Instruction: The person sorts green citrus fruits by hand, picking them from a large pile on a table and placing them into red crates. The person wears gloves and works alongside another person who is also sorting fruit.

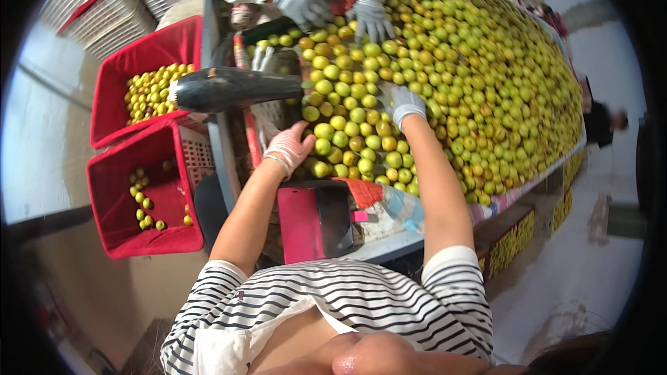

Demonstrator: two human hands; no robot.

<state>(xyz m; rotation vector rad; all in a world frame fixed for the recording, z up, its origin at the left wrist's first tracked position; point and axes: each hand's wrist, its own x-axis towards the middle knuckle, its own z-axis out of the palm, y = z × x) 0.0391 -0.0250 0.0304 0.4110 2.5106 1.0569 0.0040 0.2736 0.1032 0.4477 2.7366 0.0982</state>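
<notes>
My left hand (pixel 292 147), in a pale striped glove with bare fingertips, is at the left edge of a broad heap of small round yellow-green fruit (pixel 484 78). Its thumb and a forefinger are apart beside the nearest fruit, with nothing seen between them; the other fingers are hidden. Farther right, my right hand (pixel 408 104), in a grey glove, reaches in among the fruit. Its fingers are blurred and partly hidden, so any fruit in them cannot be made out. A black tapered tube (pixel 239 88) lies beyond my left hand, pointing toward the heap.
Across the table, another person's two grey-gloved hands (pixel 372 18) touch the fruit. Two red-lined crates stand at left: the far crate (pixel 148 44) holds many fruit, the near crate (pixel 151 239) several. A pink-and-black box (pixel 299 221) sits at the table's near edge. White crates (pixel 109 15) are stacked behind.
</notes>
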